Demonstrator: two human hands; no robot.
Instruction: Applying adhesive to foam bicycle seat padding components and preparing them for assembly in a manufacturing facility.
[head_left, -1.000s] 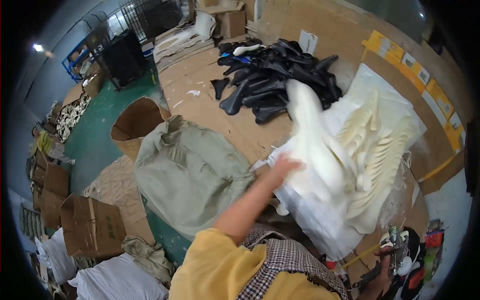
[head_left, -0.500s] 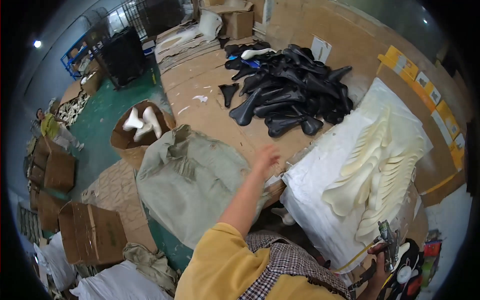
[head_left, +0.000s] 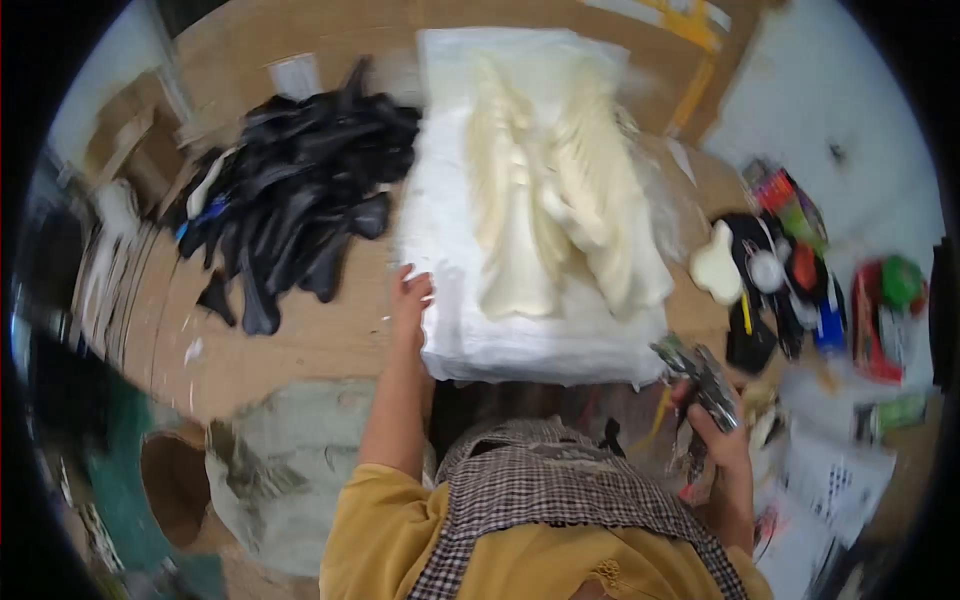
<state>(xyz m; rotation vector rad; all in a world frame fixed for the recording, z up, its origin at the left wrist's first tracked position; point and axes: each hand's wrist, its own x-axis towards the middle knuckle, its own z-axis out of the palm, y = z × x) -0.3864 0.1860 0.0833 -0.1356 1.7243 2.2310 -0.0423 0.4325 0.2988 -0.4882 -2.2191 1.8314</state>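
Note:
My right hand [head_left: 718,437] is closed around a metal spray gun [head_left: 698,378] at the near right corner of a white-covered block [head_left: 455,345]. On the block lie two overlapping rows of cream, saddle-shaped foam pads [head_left: 522,280]. My left hand [head_left: 408,300] is at the block's left edge, fingers apart, holding nothing; blur hides whether it touches the white cover. A heap of black saddle-shaped pieces [head_left: 300,180] lies on the cardboard-covered table [head_left: 330,345] to the left.
A grey-green cloth [head_left: 300,480] hangs over the table's near left edge, beside an open carton [head_left: 172,485]. At the right are a single cream pad [head_left: 716,265], dark tools and a red container [head_left: 880,330]. Cardboard [head_left: 380,45] stands behind the table.
My view has swung right, so the white-covered block is now in front of me. My left hand has gone from above the cardboard to the block's left edge. The spray gun stays in my right hand.

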